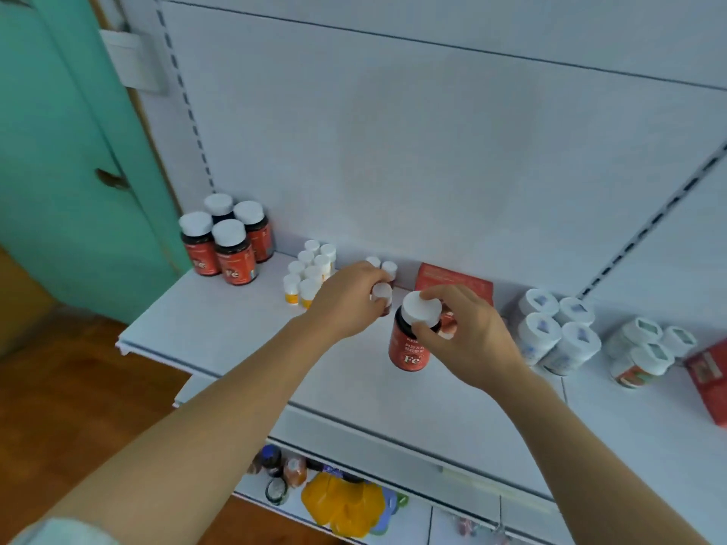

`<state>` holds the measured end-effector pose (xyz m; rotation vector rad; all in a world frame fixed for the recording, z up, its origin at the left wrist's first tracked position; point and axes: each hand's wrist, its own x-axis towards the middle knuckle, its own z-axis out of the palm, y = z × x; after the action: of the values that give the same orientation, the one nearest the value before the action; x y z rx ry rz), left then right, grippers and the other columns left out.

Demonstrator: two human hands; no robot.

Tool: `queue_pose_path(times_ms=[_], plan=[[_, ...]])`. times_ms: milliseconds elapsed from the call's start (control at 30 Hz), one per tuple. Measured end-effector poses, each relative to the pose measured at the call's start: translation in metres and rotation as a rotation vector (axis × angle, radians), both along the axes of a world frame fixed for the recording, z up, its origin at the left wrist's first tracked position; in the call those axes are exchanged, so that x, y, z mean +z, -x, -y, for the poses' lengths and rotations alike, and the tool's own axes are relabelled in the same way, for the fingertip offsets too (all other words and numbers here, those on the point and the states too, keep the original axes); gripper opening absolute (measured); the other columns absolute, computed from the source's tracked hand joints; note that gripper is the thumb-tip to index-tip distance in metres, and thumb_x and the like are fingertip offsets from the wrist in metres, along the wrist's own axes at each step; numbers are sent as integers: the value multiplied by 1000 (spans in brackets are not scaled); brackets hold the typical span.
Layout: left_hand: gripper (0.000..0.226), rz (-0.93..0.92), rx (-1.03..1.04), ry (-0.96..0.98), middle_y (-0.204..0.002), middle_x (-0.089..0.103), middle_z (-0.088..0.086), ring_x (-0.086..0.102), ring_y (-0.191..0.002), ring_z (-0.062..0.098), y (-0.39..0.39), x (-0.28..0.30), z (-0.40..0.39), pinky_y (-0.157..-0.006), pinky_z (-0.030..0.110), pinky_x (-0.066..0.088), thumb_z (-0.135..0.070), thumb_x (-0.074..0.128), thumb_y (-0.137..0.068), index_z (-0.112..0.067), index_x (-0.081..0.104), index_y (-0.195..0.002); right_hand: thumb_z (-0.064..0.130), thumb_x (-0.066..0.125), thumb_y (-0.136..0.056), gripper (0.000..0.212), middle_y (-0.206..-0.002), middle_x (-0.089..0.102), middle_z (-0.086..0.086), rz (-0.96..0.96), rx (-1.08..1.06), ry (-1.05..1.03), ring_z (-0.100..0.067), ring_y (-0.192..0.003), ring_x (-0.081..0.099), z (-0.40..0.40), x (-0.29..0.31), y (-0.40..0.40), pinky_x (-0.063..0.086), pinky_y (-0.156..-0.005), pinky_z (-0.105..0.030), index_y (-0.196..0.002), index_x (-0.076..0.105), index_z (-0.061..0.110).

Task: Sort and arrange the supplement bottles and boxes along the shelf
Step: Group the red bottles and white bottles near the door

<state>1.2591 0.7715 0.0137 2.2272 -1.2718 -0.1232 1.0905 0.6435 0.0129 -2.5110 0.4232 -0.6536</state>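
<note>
My right hand (pixel 468 332) grips the white cap of a dark bottle with a red "Fe" label (pixel 409 348), held just above the white shelf (pixel 220 332). My left hand (pixel 350 297) curls round a small white-capped bottle (pixel 382 291) near the shelf's back. Several matching red "Fe" bottles (pixel 228 241) stand grouped at the shelf's far left. A cluster of small white-capped yellow bottles (pixel 310 269) stands beside my left hand. Two more small bottles (pixel 381 265) sit behind it. A red box (pixel 452 279) leans against the back panel, partly hidden by my right hand.
White tubs with printed lids (pixel 554 328) stand to the right, then red-labelled jars (pixel 645 356) and another red box (pixel 708 375) at the right edge. A lower shelf holds dark bottles (pixel 275 466) and a yellow packet (pixel 342 501). A green door (pixel 59 151) is at left.
</note>
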Motion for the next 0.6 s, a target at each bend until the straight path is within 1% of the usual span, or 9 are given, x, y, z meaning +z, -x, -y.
queue_pose_path(times_ms=[67,100,133,200,233,300,433,500,600], plan=[[15,5,-32,-35,-96,59,0,57,-88,20,-15,-5,13,-71,38,48,-21,61,-86,-15,68,-98,30,73,-80,36,-106,59,16,-2,-13,-7,-4,-77,59,4,-3,-5,50,-66,-21,-114,62,27],[12,9,-48,-44,-94,59,0,57,-88,21,-22,-9,20,-69,37,46,-22,61,-85,-16,66,-93,30,73,-80,36,-107,59,16,-3,-16,-19,-3,-76,59,7,-5,-7,51,-66,-21,-114,62,27],[5,26,-71,-44,-88,58,-2,56,-87,22,-29,-13,26,-66,36,42,-23,60,-84,-18,62,-83,31,73,-80,36,-109,60,16,-5,-16,-30,-2,-75,60,10,-7,-10,52,-66,-22,-114,62,27],[11,70,-111,-49,-76,52,-7,54,-83,23,-40,-19,37,-63,32,33,-23,60,-81,-26,54,-71,32,72,-80,35,-110,61,14,2,-15,-46,-4,-77,62,17,-11,-17,55,-67,-25,-114,62,26],[10,84,-124,-58,-75,52,-8,53,-83,22,-44,-23,41,-64,32,33,-22,60,-80,-25,57,-72,34,70,-80,35,-111,61,14,10,-10,-50,-6,-79,62,19,-13,-19,56,-68,-28,-113,62,26],[3,122,-130,-62,-79,58,-7,53,-86,21,-52,-31,46,-71,35,42,-22,61,-80,-23,64,-79,38,67,-79,36,-110,62,13,21,8,-46,-9,-81,63,23,-19,-24,56,-68,-33,-112,62,25],[11,174,-168,-70,-82,58,-9,55,-90,23,-65,-47,55,-79,44,48,-26,62,-78,-23,64,-89,33,70,-79,36,-110,62,12,28,26,-48,-9,-79,62,33,-24,-33,57,-67,-35,-113,63,23],[22,218,-182,-73,-92,66,-5,58,-98,26,-69,-55,57,-82,45,48,-27,65,-78,-20,67,-98,32,72,-79,36,-110,62,12,22,23,-52,-9,-79,62,37,-26,-37,57,-68,-35,-113,63,24],[28,288,-196,-73,-100,68,-1,58,-104,28,-72,-64,57,-84,44,49,-25,67,-77,-17,69,-103,31,71,-78,37,-108,61,13,27,28,-65,-10,-82,62,39,-27,-42,56,-69,-36,-113,63,24]])
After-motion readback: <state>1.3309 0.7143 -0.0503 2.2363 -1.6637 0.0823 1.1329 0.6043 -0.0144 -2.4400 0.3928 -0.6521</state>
